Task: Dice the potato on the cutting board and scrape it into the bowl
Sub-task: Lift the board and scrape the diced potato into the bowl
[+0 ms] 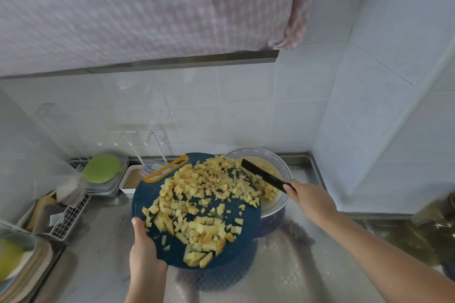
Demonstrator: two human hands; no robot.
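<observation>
The cutting board (pixel 150 194), round and dark blue with an orange handle slot (pixel 166 168) at its far edge, was held clear of the steel counter (pixel 283 265), on which its shadow was cast. The near left edge of the board was gripped by the left hand (pixel 145 246), with the thumb laid on the upper surface and the remaining fingers hidden beneath. The diced potato (pixel 197 194) was spread across most of the board, from the near edge to the far right edge. That far right edge was positioned over the rim of the bowl (pixel 275 155), which stood on the counter against the tiled wall. Further potato pieces were visible inside the bowl.

A knife (pixel 261 174) with a black blade was gripped at the handle by the right hand (pixel 310 198), fingers curled round it. The blade was extended over the bowl, its tip just beside the board's far right edge.

A green round lid (pixel 102 168) and a white wire rack (pixel 71 214) were located to the left. A pink patterned cloth (pixel 147 7) was hung above.
</observation>
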